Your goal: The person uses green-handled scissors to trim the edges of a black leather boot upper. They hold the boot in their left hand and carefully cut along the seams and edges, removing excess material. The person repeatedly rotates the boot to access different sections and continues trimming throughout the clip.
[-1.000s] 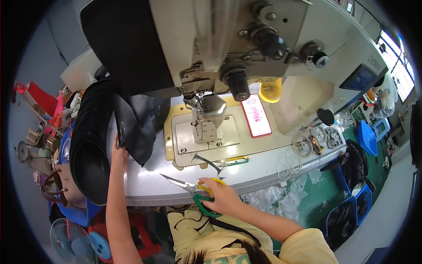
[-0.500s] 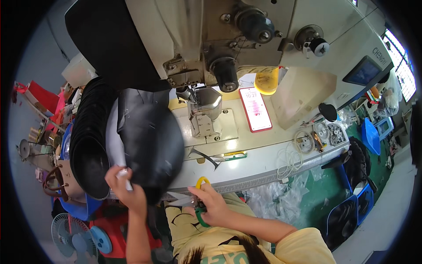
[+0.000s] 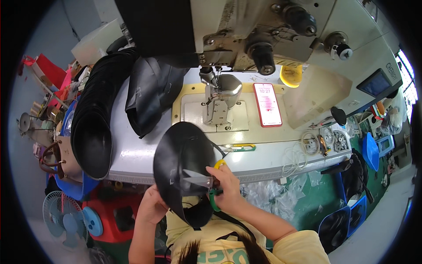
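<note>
A curved black leather-like piece (image 3: 176, 147) is held up in front of my lap, just over the table's front edge. My left hand (image 3: 152, 206) grips its lower left edge, some fingers hidden behind it. In my right hand (image 3: 227, 189) is a pair of scissors (image 3: 200, 180) with yellow and green handle loops. The blades point left, slightly apart, and lie in front of the piece's lower middle. Whether they touch it I cannot tell. Behind, a second black piece (image 3: 151, 94) lies on the table, left of the sewing machine's post.
The sewing machine (image 3: 228, 90) stands over the table, with a phone (image 3: 268, 105) on its bed. Nested black tubes (image 3: 92, 136) lie at left. A small yellow-and-green tool (image 3: 241, 148), white cord (image 3: 292, 163) and bobbins (image 3: 310, 143) are at right. A fan (image 3: 68, 216) stands lower left.
The black piece has come right and nearer to my lap with my left hand. The scissors have moved up and right, and their blades are now in front of the piece. The view has shifted.
</note>
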`<control>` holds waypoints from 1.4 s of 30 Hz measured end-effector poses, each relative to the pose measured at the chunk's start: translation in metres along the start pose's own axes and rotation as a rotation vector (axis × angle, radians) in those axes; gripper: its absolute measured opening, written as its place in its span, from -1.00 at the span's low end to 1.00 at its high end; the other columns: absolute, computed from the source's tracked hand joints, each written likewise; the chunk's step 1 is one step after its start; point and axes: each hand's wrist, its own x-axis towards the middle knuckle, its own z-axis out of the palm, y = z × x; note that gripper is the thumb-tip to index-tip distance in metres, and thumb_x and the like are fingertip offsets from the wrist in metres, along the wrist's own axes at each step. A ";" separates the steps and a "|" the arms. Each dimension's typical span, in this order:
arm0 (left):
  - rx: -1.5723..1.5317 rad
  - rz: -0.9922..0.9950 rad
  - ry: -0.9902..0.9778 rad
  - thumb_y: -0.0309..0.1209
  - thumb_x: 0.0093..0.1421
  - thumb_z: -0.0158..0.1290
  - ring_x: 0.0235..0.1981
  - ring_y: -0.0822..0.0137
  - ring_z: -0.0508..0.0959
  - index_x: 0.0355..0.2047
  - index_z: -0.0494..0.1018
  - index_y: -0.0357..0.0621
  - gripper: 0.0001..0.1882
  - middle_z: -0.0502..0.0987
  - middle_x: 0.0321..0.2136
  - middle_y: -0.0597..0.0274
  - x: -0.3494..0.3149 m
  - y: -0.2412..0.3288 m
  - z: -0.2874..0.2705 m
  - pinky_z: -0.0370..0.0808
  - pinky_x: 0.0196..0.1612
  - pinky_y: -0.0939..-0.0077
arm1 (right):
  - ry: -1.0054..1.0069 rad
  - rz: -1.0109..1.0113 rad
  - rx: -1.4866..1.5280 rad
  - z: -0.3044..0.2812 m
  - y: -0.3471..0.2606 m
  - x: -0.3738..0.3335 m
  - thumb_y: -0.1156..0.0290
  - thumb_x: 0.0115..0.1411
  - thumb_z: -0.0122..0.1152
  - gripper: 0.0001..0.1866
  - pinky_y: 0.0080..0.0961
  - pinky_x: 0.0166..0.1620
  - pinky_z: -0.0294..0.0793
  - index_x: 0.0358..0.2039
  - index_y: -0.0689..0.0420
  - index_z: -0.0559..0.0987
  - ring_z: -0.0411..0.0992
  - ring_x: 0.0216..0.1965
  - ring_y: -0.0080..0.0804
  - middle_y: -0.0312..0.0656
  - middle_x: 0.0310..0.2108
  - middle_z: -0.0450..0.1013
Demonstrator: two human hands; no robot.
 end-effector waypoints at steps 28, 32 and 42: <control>0.524 0.294 -0.083 -0.59 0.08 0.03 -0.23 0.48 0.43 -0.12 0.34 -0.28 -0.68 0.46 -0.25 0.28 0.003 -0.006 0.042 0.38 -0.13 0.55 | -0.468 0.549 0.210 -0.060 -0.035 -0.052 0.27 -0.24 0.46 -0.28 -0.60 -0.47 0.27 -0.02 0.16 0.39 0.21 -0.55 -0.49 -0.27 -0.42 0.31; 0.352 0.312 -0.001 -0.61 0.08 0.02 -0.22 0.48 0.44 -0.11 0.33 -0.27 -0.67 0.46 -0.24 0.28 0.008 -0.025 0.044 0.39 -0.12 0.55 | -0.475 0.660 0.416 -0.054 -0.026 -0.060 0.34 -0.17 0.43 -0.30 -0.62 -0.33 0.33 0.00 0.23 0.36 0.27 -0.41 -0.53 -0.24 -0.32 0.33; 0.135 0.228 0.028 -0.61 0.09 0.02 -0.23 0.47 0.46 -0.12 0.34 -0.25 -0.70 0.47 -0.24 0.28 0.015 -0.034 0.050 0.42 -0.14 0.54 | -0.454 0.869 0.781 -0.048 -0.024 -0.071 0.38 -0.04 0.34 -0.34 -0.56 -0.07 0.31 0.07 0.28 0.29 0.29 -0.19 -0.53 -0.21 -0.11 0.28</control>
